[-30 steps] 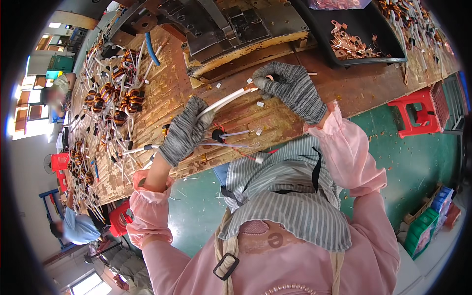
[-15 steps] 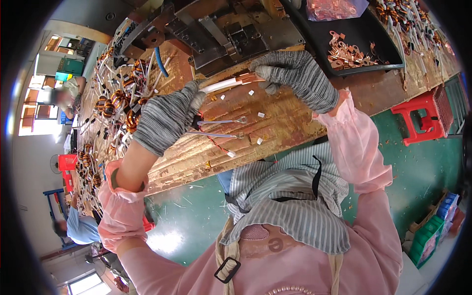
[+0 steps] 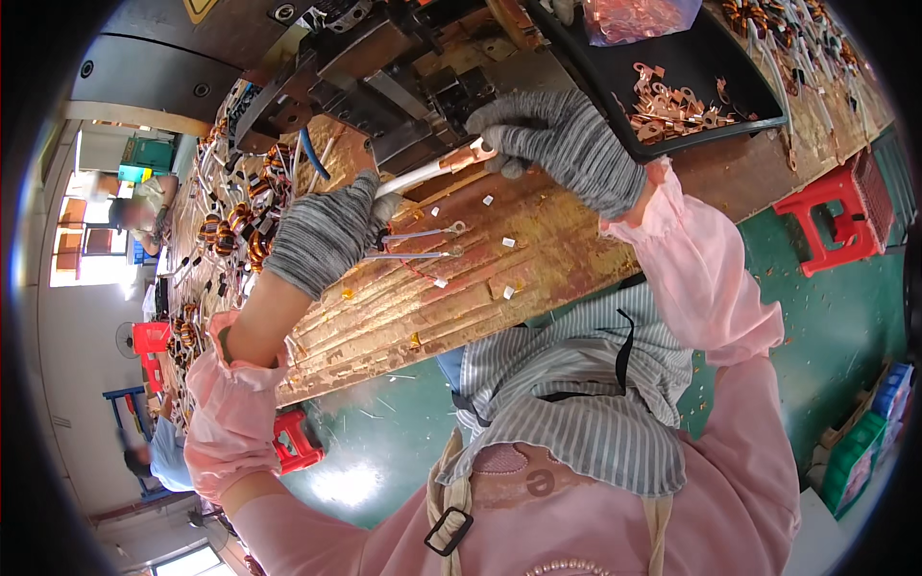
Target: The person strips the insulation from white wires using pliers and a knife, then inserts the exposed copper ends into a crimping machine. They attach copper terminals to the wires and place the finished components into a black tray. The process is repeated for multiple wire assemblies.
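Note:
My left hand (image 3: 327, 235), in a grey knit glove, is closed around a white cable (image 3: 415, 177) just in front of the metal press. At the cable's right end sits a copper lug (image 3: 470, 156), pinched by the fingers of my gloved right hand (image 3: 571, 149). The lug appears to be over the cable's bare end, partly hidden by the fingertips. From below my left hand come two thin pale wires with ring terminals (image 3: 457, 228), and a red twisted wire (image 3: 413, 270) with a small white connector. The dark metal press (image 3: 403, 106) stands close beyond both hands.
A black tray (image 3: 706, 137) at the right holds loose copper lugs (image 3: 672, 106) and a bag of more. Wound coils with wires (image 3: 235, 216) crowd the bench's left side. Small white bits dot the worn wooden bench (image 3: 384, 326). Red stools (image 3: 836, 221) and other people are around.
My right hand has moved slightly left, bringing the copper lug onto the cable's end where bare copper strands showed before. The cable has shifted a little left; the view has tilted slightly.

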`<state>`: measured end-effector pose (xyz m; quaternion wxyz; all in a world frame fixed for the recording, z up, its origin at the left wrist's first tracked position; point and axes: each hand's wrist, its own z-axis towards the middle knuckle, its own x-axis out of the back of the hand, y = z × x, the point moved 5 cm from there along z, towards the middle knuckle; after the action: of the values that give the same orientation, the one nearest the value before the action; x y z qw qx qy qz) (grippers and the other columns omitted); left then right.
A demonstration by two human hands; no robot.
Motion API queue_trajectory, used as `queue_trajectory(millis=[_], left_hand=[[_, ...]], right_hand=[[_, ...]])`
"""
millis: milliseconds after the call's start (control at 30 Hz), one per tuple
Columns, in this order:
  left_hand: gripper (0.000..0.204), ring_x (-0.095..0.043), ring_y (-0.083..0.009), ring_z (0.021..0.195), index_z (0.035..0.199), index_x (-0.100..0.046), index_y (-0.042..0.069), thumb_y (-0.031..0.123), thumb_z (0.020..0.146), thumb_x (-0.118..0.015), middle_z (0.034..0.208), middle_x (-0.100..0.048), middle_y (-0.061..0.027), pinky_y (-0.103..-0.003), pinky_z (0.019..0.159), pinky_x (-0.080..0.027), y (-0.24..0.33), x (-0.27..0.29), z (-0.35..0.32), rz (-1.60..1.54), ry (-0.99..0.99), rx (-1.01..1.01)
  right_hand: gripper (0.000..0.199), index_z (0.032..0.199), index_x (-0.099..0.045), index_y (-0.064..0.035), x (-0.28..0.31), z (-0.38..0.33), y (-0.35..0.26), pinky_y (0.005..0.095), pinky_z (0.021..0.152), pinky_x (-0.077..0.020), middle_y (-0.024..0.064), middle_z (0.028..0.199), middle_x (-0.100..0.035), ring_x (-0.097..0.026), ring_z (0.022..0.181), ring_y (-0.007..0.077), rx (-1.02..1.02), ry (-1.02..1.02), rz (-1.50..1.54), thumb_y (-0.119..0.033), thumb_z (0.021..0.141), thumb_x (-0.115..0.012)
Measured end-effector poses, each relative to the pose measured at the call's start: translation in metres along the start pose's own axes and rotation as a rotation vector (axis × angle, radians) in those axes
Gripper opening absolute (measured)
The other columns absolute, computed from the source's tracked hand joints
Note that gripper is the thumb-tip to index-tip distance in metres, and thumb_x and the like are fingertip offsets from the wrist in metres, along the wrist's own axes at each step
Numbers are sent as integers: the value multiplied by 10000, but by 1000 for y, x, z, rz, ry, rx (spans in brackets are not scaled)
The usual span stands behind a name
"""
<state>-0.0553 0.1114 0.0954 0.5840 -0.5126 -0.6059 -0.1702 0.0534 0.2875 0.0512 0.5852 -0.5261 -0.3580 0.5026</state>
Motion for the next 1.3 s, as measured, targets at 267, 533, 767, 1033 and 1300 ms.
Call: queue_trajectory(millis=[267,533,767,1033,1300], left_hand=[[480,-624,-303,624,1086,-484,57,475,893,-349,647,-610,-159,-420,576,-490,-15,4,14,2,-65,40],[462,-614,-321,613,1140,-462,36,418,907,-345,664,-602,-192,-440,531,-475,-24,5,25,62,-73,7],[497,-616,-325,626,1178,-450,31,429,909,-321,680,-605,-199,-440,548,-483,-35,1,30,100,-68,23],[484,-619,-325,673,1136,-470,64,451,918,-278,726,-616,-193,-440,597,-488,-42,0,39,103,-89,74],[483,-617,-340,702,1191,-448,89,449,913,-288,780,-621,-198,-447,613,-496,-50,-5,27,95,-120,90]], right_hand=[[156,960,-631,0,6,19,13,212,588,-510,86,803,-645,-606,634,112,11,63,130,-40,817,-582],[156,957,-622,7,7,39,17,222,634,-544,96,836,-641,-629,725,138,-41,26,189,-20,807,-587],[155,956,-617,15,2,51,17,241,663,-563,114,869,-637,-639,753,179,-102,28,249,-10,807,-583],[201,987,-602,14,4,65,24,237,691,-543,111,891,-636,-638,765,164,-50,-45,293,-73,806,-608],[200,991,-585,11,-4,69,23,240,659,-545,107,884,-640,-640,754,161,-95,-71,233,-97,823,-596]])
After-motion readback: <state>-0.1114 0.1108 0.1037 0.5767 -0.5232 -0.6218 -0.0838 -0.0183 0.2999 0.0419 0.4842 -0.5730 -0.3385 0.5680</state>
